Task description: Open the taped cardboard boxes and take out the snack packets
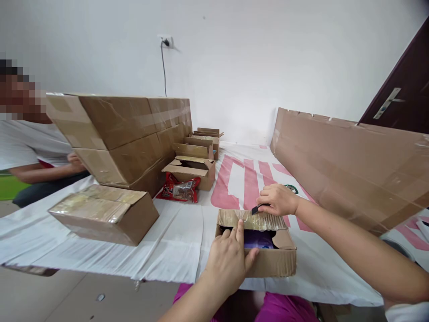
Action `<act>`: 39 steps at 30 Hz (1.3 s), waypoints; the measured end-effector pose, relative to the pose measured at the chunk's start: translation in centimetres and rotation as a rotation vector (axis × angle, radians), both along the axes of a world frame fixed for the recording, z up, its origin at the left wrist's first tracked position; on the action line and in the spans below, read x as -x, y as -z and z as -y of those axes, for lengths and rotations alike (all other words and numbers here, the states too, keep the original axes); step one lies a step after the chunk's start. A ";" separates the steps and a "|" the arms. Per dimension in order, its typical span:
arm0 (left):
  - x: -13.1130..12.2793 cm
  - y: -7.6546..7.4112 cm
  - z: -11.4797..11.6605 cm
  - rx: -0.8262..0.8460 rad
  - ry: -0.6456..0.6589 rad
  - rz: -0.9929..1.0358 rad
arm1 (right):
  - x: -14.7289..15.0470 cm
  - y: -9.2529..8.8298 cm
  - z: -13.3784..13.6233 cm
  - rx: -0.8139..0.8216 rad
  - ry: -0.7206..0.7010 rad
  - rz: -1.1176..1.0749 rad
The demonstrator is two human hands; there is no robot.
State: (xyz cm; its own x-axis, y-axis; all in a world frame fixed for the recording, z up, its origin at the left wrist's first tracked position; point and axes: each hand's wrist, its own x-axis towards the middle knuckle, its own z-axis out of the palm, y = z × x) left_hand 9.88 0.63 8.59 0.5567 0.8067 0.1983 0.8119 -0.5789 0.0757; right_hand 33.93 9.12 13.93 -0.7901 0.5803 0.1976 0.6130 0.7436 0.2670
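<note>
A small cardboard box (273, 264) sits in front of me with its top partly open, and something purple (258, 239) shows inside. My left hand (228, 257) grips the box's left part: the index finger presses on the raised flap (231, 218), the thumb lies against the front wall, and the other fingers curl at the opening. In my right hand (277, 200) is a small black tool (256, 209), which looks like a box cutter. Its tip is at the taped flap's far edge; the blade cannot be made out.
A taped box (103, 214) lies to the left, before a wall of stacked cartons (134, 129). Open boxes (201, 176) line the middle, with a red food packet (179, 188) in front. A large cardboard panel (342, 165) bounds the right. Another person (36, 147) sits far left.
</note>
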 end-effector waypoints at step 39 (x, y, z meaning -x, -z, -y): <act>-0.1 -0.5 -0.3 0.018 -0.001 -0.012 | 0.0 -0.4 1.5 0.047 0.143 -0.173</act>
